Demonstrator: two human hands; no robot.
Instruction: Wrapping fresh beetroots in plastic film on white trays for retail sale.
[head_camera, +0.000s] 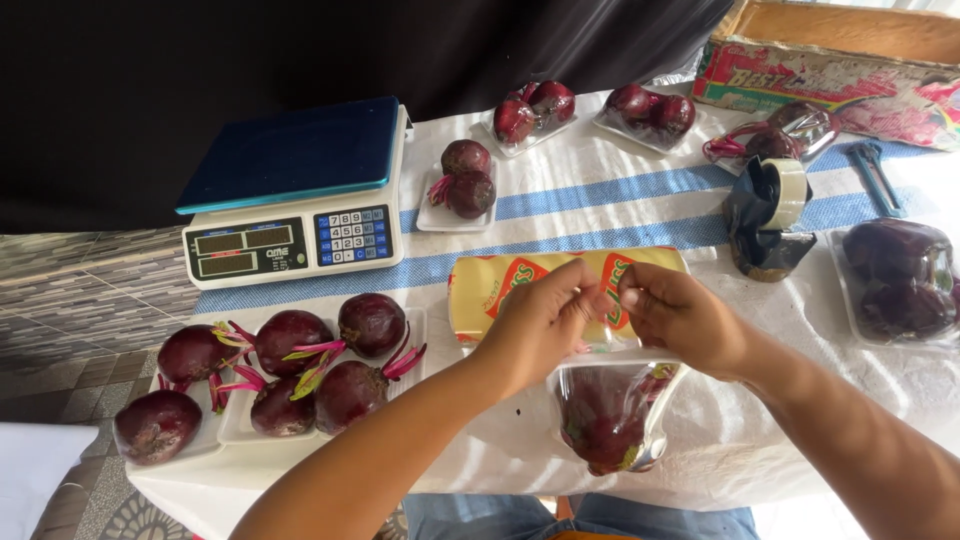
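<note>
Hands meet over the film box (565, 290): left hand (540, 325) and right hand (680, 315) pinch film with pressed fingertips. Wrapped tray (610, 410) lies at six o'clock; beets (290, 375) at nine.

Head camera – looks steeply down, close over table (600, 190).

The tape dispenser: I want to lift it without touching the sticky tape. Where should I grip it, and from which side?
Probably grip the tape dispenser by its dark body, low down, pinching its two flat sides from above. The pale tape roll sits upright at the top, so a low hold should keep fingers off the tape.
</note>
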